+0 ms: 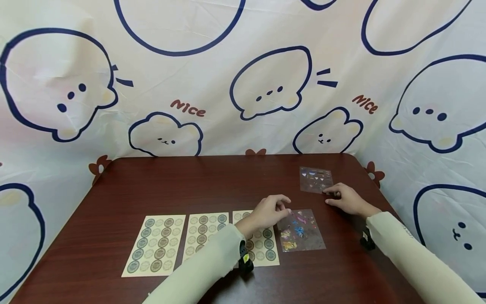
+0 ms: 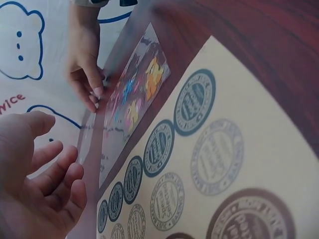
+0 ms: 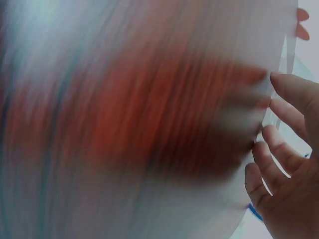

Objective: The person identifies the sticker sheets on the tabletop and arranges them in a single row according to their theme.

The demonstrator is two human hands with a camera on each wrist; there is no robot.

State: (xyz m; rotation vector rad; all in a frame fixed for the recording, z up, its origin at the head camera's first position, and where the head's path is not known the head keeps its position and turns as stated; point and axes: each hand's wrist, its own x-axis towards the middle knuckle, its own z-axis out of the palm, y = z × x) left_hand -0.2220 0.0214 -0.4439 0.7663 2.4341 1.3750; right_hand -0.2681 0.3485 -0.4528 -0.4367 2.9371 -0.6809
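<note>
My left hand (image 1: 267, 213) hovers over the edge between a cream sheet of round stickers (image 1: 259, 247) and a clear sticker sheet with colourful figures (image 1: 301, 232). Its fingers are loosely bent, and the left wrist view shows nothing held in that hand (image 2: 42, 174). Farther back on the right, my right hand (image 1: 347, 199) has its fingertips at the near right corner of a second clear sheet (image 1: 315, 179), which bears small shiny shapes. In the right wrist view its fingers (image 3: 286, 152) are spread and touch the tabletop (image 3: 139, 109), with thumb and forefinger apart.
Two more cream sheets of round stickers, one in the middle (image 1: 201, 232) and one at the left (image 1: 153, 245), lie in a row on the dark red-brown table (image 1: 87, 236). A cartoon-printed cloth (image 1: 216, 84) hangs behind the table and along its sides.
</note>
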